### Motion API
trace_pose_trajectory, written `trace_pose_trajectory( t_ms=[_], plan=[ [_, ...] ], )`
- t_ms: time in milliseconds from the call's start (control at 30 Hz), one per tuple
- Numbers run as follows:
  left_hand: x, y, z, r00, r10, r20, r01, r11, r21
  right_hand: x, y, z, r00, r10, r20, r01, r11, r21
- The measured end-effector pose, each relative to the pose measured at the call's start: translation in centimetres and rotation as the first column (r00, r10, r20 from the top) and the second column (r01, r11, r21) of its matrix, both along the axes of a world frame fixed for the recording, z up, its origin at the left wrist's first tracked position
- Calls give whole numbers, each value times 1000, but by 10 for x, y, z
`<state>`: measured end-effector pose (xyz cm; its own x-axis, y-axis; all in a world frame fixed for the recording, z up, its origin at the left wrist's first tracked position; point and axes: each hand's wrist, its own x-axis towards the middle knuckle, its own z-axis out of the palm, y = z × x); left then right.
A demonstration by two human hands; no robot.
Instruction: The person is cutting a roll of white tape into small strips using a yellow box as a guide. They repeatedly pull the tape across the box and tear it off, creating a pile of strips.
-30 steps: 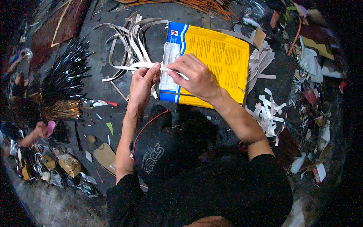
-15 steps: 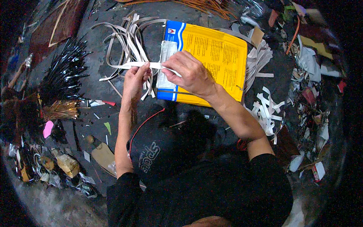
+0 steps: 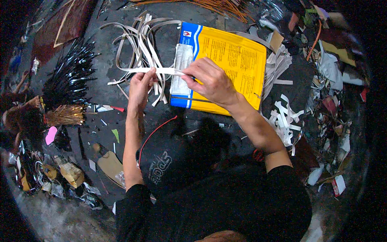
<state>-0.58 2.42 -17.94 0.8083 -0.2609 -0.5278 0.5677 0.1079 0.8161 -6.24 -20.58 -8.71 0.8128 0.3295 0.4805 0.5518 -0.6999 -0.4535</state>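
Note:
A white flat strip (image 3: 166, 70) is stretched between my two hands. My left hand (image 3: 139, 89) pinches it between thumb and fingers. The fingers of my right hand (image 3: 210, 80) are closed at its other end, over a white pad (image 3: 183, 60). This pad lies on the blue end of a flat yellow-and-blue rectangular panel (image 3: 229, 64). A thin dark rod (image 3: 189, 98) crosses the panel's near left part. Beyond my left hand, a loose bundle of pale strips (image 3: 141, 42) spreads over the floor.
Grey strips (image 3: 279, 66) fan out beside the panel's right edge, with short white cut pieces (image 3: 284, 121) nearer me. At the left are black shiny bristles (image 3: 72, 74) and a brown bristle bundle (image 3: 66, 115). Mixed scraps (image 3: 330, 105) litter the right side. A red cord (image 3: 157, 131) curves near my left forearm.
My right hand has shifted slightly right and nearer me, still at the strip's end. The left hand has moved slightly, keeping its pinch. The whole view has shifted a little.

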Motion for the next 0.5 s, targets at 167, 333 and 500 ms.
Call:
trace_pose_trajectory(
  t_ms=[167, 333, 500],
  plan=[
    [1, 7, -5, 998, 55, -3, -55, 998, -38, -1, 3, 0, 1000, 0, 1, 0, 999, -35],
    [6, 17, -10, 995, 97, 10, -97, 994, -41, 2, 9, 0, 1000, 0, 28, 1, 1000, -20],
    [8, 29, -12, 983, 181, -33, -184, 974, -136, 0, 15, 0, 999, -21, 46, 26, 994, -110]
  ],
)
